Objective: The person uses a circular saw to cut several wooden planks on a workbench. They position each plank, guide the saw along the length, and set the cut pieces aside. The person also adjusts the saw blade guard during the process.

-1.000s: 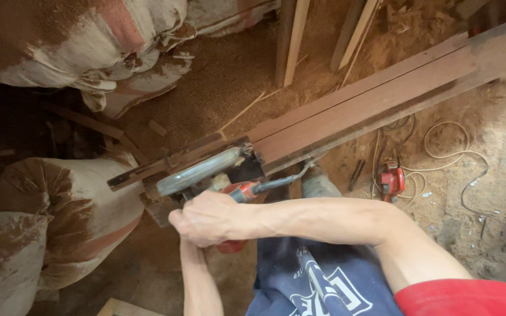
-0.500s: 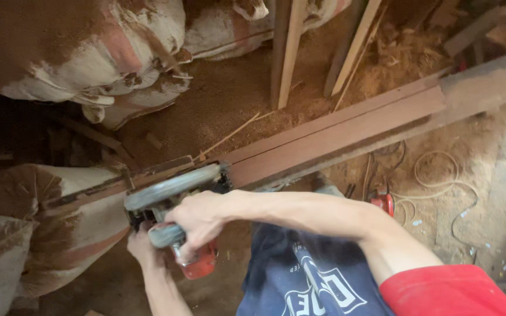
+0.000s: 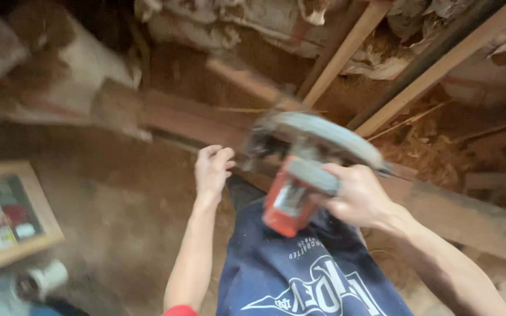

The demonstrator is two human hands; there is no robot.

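Now the long reddish plank [image 3: 458, 213] runs from upper left to lower right under you — half a second ago it slanted the other way, so your view has swung. Your right hand [image 3: 355, 196] is closed around the grey handle of the circular saw [image 3: 308, 158], lifted just over the plank, no longer laid along it. Your left hand [image 3: 212, 169] has come off the saw — fingers loosely curled, holding nothing, near the plank's edge.

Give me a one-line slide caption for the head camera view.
Right hand grips a red circular saw over a long plank; left hand open beside it.
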